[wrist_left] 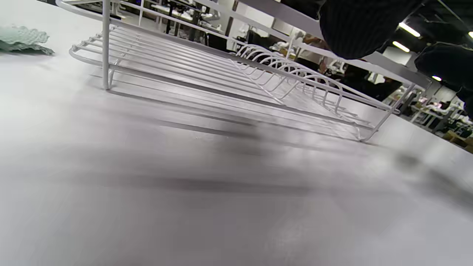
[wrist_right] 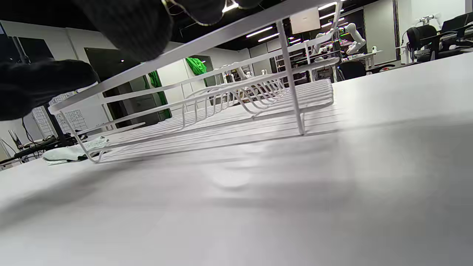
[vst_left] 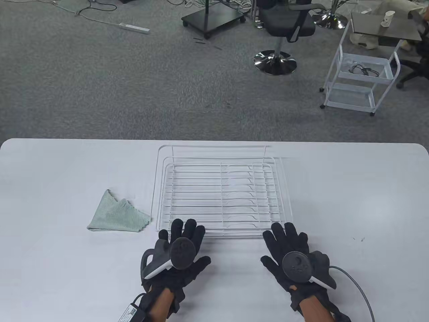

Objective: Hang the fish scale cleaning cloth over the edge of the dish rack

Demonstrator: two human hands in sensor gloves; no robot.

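A pale green cleaning cloth [vst_left: 117, 214] lies folded on the white table, just left of the white wire dish rack [vst_left: 219, 191]. The cloth also shows at the top left of the left wrist view [wrist_left: 22, 40] and small behind the rack in the right wrist view [wrist_right: 70, 152]. My left hand [vst_left: 181, 246] hovers flat with fingers spread at the rack's near left edge, holding nothing. My right hand [vst_left: 290, 250] hovers the same way at the rack's near right corner, empty. The rack [wrist_left: 236, 70] fills both wrist views [wrist_right: 236, 96].
The white table [vst_left: 352, 201] has bare surface around the rack. Beyond its far edge is grey carpet with an office chair [vst_left: 285, 30] and a white trolley [vst_left: 363, 73]. A grey cable [vst_left: 358, 288] runs from my right hand.
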